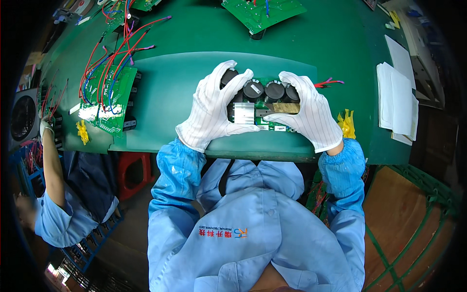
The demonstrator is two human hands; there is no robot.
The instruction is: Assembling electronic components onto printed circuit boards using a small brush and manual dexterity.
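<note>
In white striped gloves, both my hands grip a green circuit board (265, 122) from its two sides, just in from the table's near edge. Black round capacitors (253, 90) stand along its far part, and a silver finned heat sink (243, 113) sits nearer me on the left. My left hand (209, 104) curls round the left end, its fingers at the leftmost capacitors. At the opposite end, my right hand (311, 109) has its thumb across the board by a tan-coloured block (286, 108). Red wires (329, 83) poke out beyond my right fingers. Parts of the board are hidden under the gloves.
Boards with red and blue wires (109, 92) lie on the green table (185, 39) at left; another board (265, 17) lies at the far side. Yellow pieces (346, 124) flank me, and white papers (396, 102) lie at right. A co-worker (63, 209) sits at left beside a red stool (134, 175).
</note>
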